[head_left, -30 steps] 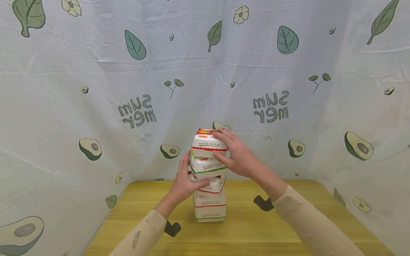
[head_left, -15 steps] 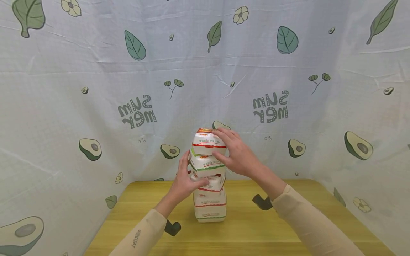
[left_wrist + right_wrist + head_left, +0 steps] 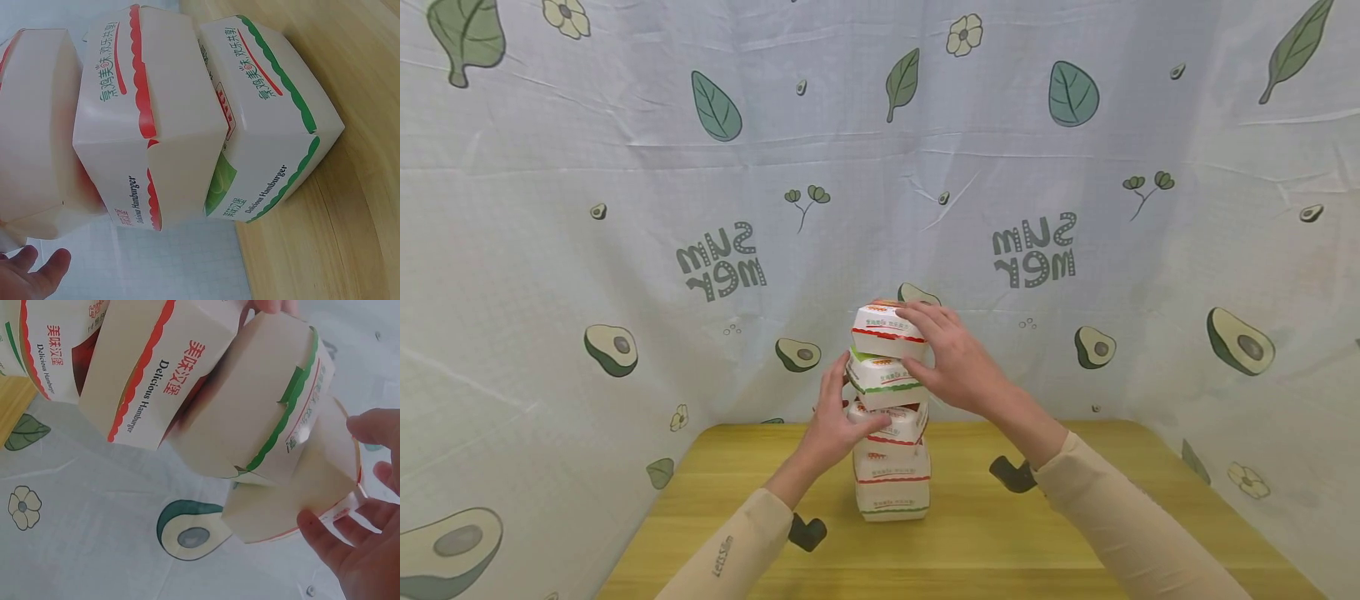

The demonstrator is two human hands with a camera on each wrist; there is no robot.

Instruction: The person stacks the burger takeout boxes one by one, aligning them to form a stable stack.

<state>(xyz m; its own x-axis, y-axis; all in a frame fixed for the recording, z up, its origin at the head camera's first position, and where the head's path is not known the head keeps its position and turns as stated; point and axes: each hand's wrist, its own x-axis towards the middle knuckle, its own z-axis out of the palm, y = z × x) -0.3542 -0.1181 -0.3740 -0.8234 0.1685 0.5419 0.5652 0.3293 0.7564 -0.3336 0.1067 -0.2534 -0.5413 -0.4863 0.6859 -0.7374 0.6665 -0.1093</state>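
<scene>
Several white paper hamburger boxes form a leaning stack in the middle of the head view. My right hand [image 3: 958, 362] holds the top red-trimmed box [image 3: 880, 333] by its right side, fingers over the top edge and thumb low. Beneath it is a green-trimmed box [image 3: 883, 385], turned a little. My left hand [image 3: 832, 429] cups the left of the stack, its thumb across the middle red-trimmed box [image 3: 906, 429] and its fingers reaching up beside the green-trimmed one. Another red-trimmed box [image 3: 181, 81] and the lowest, green-trimmed box [image 3: 281, 81] stand below, untouched.
The stack stands on a yellow wooden table [image 3: 1000, 542]. Behind and at both sides hangs a pale curtain [image 3: 880, 167] with leaf and avocado prints. Dark wrist mounts [image 3: 1013, 475] show beside both cuffs.
The top box and the green-trimmed one below it have shifted slightly upward and turned a little. My left hand has edged right; my right hand stays almost in place on the top box.
</scene>
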